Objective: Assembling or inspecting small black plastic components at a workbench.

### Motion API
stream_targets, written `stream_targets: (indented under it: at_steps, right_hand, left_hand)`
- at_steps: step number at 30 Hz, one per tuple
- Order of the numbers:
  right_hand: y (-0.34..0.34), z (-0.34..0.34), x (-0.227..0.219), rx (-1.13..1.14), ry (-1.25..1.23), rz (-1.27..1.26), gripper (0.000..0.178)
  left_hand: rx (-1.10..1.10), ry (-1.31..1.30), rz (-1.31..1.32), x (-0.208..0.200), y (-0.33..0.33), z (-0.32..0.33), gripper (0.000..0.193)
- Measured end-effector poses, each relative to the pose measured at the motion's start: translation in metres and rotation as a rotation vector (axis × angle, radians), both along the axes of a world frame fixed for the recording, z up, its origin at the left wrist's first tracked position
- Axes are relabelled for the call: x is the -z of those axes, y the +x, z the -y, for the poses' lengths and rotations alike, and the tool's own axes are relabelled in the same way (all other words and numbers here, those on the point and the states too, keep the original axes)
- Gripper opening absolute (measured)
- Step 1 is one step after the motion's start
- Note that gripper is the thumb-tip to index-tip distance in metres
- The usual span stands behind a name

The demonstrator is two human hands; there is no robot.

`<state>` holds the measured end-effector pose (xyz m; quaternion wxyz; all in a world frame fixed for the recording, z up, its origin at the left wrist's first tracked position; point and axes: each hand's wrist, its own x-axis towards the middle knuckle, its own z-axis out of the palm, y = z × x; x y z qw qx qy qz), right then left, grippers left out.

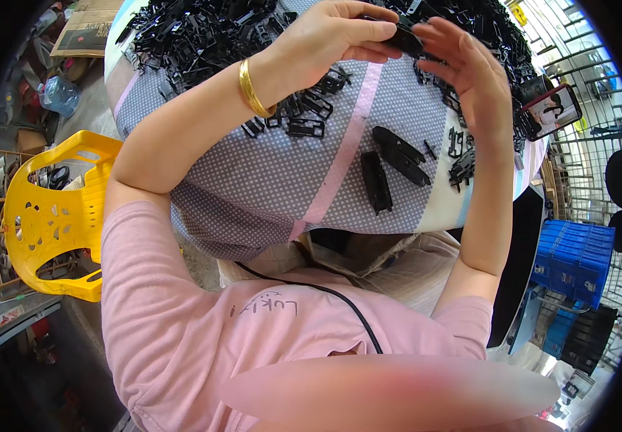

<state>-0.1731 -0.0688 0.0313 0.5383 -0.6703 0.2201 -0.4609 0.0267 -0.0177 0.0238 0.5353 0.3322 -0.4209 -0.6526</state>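
Over the far part of the table, my left hand (332, 39) pinches a small black plastic part (404, 42) between thumb and fingers; a gold bangle circles that wrist. Facing it from the other side is my right hand (473, 75), its fingers spread and slightly blurred; whether a fingertip touches the part I cannot tell. Nearer to me lie a long black plastic shell (376, 183) and a pair of longer black pieces (402, 156) side by side. Loose black frame-shaped clips (305, 127) are scattered below my left wrist.
Large heaps of black plastic pieces (196, 36) cover the far side of the cloth-covered table (253, 187). A phone (552, 111) stands at the right edge. To the left are a yellow plastic chair (23, 209) and a cardboard box (84, 29); blue crates (573, 259) sit at the right.
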Motion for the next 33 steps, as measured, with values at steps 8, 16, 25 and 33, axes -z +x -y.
stream_targets:
  at_steps: [8,16,25,33]
  right_hand:
    - [0.001,-0.002,0.008,-0.089,-0.083,-0.237,0.034]
    - [-0.026,0.028,0.018,-0.350,0.132,-0.104,0.050]
    - [-0.003,0.009,0.037,0.474,-0.916,-0.866,0.028]
    - [-0.001,0.008,0.037,0.478,-0.811,-1.080,0.023]
  left_hand:
    - [0.055,-0.425,0.269,-0.007,-0.004,-0.006,0.039]
    - [-0.145,-0.780,0.820,-0.002,-0.035,-0.031,0.033]
    - [0.156,-1.215,1.368,0.015,-0.013,-0.075,0.066]
    - [0.087,-1.070,1.716,0.039,0.039,-0.037,0.048]
